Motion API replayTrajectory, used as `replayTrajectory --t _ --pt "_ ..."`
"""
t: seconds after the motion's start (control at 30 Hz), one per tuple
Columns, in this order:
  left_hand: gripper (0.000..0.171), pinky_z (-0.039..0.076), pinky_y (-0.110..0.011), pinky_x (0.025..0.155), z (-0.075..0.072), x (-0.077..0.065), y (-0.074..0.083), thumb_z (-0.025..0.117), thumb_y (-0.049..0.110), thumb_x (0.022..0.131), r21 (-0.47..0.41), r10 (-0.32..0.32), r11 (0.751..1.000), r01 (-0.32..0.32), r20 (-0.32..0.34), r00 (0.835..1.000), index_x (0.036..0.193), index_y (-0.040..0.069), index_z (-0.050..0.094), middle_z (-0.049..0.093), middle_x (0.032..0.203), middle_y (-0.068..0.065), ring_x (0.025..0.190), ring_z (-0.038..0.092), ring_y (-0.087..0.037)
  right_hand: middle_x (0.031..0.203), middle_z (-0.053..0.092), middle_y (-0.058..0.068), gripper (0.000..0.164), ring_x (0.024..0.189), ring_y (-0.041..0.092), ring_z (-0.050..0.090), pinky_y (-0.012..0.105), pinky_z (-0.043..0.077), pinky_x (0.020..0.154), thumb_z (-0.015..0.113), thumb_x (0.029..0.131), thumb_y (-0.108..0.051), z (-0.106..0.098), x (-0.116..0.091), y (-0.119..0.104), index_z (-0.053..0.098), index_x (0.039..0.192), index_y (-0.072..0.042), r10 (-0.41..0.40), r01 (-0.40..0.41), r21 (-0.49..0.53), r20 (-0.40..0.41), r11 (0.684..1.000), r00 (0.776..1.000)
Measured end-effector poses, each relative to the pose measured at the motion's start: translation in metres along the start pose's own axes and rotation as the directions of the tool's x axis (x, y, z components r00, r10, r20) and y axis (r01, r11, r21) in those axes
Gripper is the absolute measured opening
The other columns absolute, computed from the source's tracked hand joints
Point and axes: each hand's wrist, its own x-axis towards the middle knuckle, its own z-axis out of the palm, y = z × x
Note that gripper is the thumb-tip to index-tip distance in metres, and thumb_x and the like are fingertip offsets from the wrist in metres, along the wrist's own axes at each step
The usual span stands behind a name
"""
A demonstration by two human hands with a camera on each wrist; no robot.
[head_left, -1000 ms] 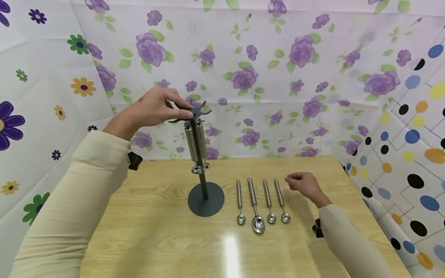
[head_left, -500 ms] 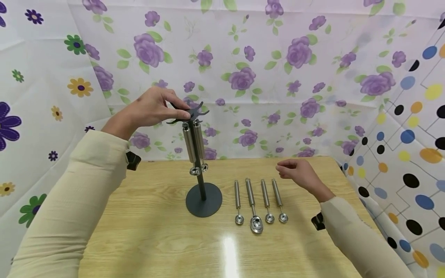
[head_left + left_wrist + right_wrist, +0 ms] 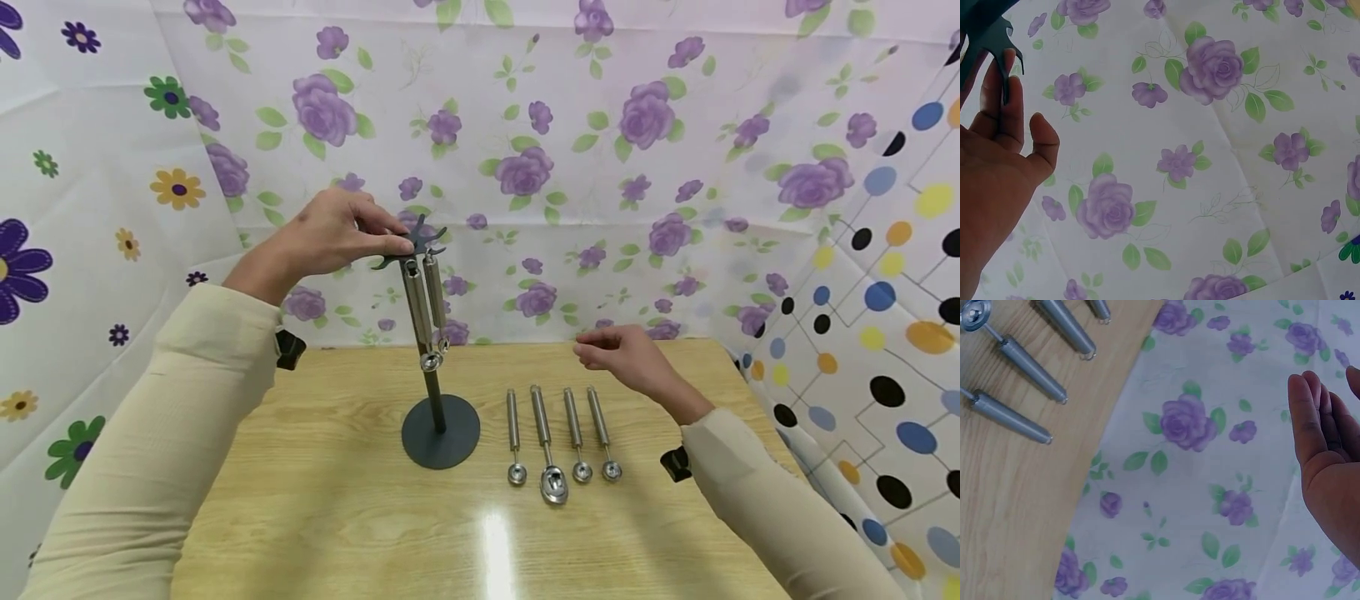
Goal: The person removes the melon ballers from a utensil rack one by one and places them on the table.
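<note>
With the left hand [image 3: 330,233] pinched on the stand's [image 3: 438,429] top hooks mid-counter and the right hand [image 3: 626,360] hovering loose over four spoons [image 3: 558,433] laid toward the right edge, the two hung spoons [image 3: 426,308] could easily be knocked off.

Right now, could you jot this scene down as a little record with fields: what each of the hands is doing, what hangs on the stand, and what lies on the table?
left hand: fingertips hold the star-shaped top of the dark stand
right hand: empty, raised above the far ends of the loose spoons, touching none
on the stand: two hanging steel spoons, bowls down
on the wooden table: four loose steel spoons in a row right of the stand, handles pointing away
surroundings: floral sheets behind and at the sides
</note>
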Motion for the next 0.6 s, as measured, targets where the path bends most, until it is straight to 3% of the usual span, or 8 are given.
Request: replayTrajectory --t 0.17,0.3,0.47,0.6 --pt "0.03 0.046 -0.036 0.07 0.001 0.001 0.002 0.075 0.031 0.092 0.013 -0.015 1.0 0.015 -0.016 1.0 0.111 0.009 0.078 0.065 0.099 -0.008 0.085 0.058 -0.023 0.111 0.068 0.018 0.043 0.1 0.029 0.068 0.034 0.056 0.085 0.064 0.1 -0.029 -0.002 0.004 -0.018 0.064 0.128 0.004 -0.012 0.012 0.011 0.005 1.0 1.0" --pt "0.026 0.045 -0.04 0.075 0.0 0.002 0.001 0.077 0.029 0.091 0.04 0.022 0.999 -0.021 -0.022 1.0 0.107 0.009 0.08 0.063 0.105 -0.008 0.093 0.056 -0.024 0.111 0.068 0.017 0.04 0.102 0.032 0.067 0.034 0.055 0.087 0.064 0.101 -0.027 -0.003 0.008 -0.033 0.064 0.128 0.003 -0.021 0.021 0.021 0.009 1.0 1.0" --pt "0.025 0.049 -0.046 0.088 -0.004 0.002 0.001 0.076 0.025 0.092 0.021 0.03 0.999 -0.03 0.026 0.999 0.108 0.006 0.079 0.064 0.124 -0.009 0.103 0.058 -0.026 0.116 0.067 0.017 0.042 0.104 0.027 0.067 0.036 0.054 0.09 0.064 0.101 -0.028 -0.001 0.013 -0.049 0.063 0.13 0.002 -0.046 0.046 0.021 0.029 0.999 0.999" --pt "0.027 0.051 -0.047 0.086 -0.006 0.001 0.002 0.074 0.025 0.094 0.0 -0.006 1.0 0.006 0.053 0.999 0.114 0.007 0.077 0.066 0.127 -0.012 0.106 0.062 -0.028 0.117 0.068 0.016 0.041 0.104 0.026 0.067 0.038 0.053 0.091 0.064 0.1 -0.029 0.003 0.018 -0.059 0.064 0.13 0.0 -0.073 0.072 0.009 0.045 0.997 0.996"
